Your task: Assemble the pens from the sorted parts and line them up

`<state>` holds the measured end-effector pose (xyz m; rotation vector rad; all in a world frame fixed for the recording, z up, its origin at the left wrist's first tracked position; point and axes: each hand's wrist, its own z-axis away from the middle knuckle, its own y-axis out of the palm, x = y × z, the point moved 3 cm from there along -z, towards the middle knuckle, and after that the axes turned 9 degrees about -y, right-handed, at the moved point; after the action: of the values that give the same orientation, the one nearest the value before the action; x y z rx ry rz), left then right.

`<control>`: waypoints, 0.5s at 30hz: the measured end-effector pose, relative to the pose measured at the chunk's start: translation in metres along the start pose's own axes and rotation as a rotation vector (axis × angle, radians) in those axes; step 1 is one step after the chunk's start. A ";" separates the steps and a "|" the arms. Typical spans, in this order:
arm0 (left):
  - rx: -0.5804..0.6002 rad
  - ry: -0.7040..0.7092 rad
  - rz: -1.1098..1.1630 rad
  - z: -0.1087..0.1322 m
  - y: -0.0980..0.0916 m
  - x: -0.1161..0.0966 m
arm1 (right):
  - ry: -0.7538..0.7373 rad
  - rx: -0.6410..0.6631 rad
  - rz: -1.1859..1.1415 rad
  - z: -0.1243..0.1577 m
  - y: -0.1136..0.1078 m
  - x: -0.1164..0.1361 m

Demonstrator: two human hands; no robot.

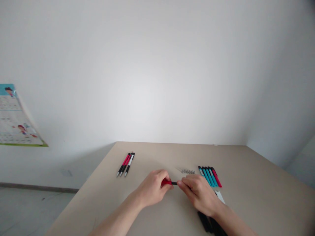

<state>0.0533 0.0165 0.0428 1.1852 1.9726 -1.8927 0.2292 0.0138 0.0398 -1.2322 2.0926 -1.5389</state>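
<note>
Holding a red barrel [166, 182] between thumb and fingers, the left hand [155, 185] is at the near middle of the bench [150, 155], and its grip is closed down snug on the piece. The right hand [199, 191] comes in from the other side with a narrow pinch grip on a slim black rod [174, 183], which lines up with the red barrel and bridges the little gap between the two hands (can't tell if the pieces are actually joined, fingers cover too much). Both pieces sit pretty much level. Over on the left of the bench there's a neat little trio lying side by side at a slant: two red pens [124, 163] and a white pen [131, 161], all with black lower ends and silvery tips pointing toward the near edge. Just past the right hand is a short row of small metal tips [188, 171], and to the right of that some turquoise barrels [208, 177] (four, by the look of it) lie next to another red one with dark ends. A white strip [220, 196] pokes out by the right wrist, and some black pieces [203, 221] lie partly hidden under that forearm, too covered up to make out. Behind it all is a plain pale wall [157, 72], with a cartoon poster [14, 114] at far left.
</note>
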 end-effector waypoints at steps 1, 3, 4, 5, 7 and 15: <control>0.024 0.037 0.004 0.000 0.000 -0.001 | 0.000 -0.002 -0.004 0.000 -0.001 0.000; 0.063 0.087 0.005 0.000 0.001 -0.003 | 0.000 0.002 -0.012 0.000 -0.001 0.000; 0.070 0.087 0.006 0.000 0.002 -0.003 | 0.000 0.006 -0.018 0.000 -0.001 0.001; 0.063 0.068 0.011 0.000 0.002 -0.002 | 0.001 0.009 -0.023 0.000 -0.001 0.001; 0.024 0.007 0.030 -0.001 0.002 0.000 | 0.010 0.015 -0.031 0.000 -0.001 0.002; 0.018 -0.064 0.118 -0.001 0.000 0.001 | 0.194 0.311 -0.087 0.015 -0.026 -0.011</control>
<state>0.0530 0.0178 0.0423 1.2019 1.8157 -1.8694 0.2579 0.0098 0.0541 -1.1115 1.8321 -2.0036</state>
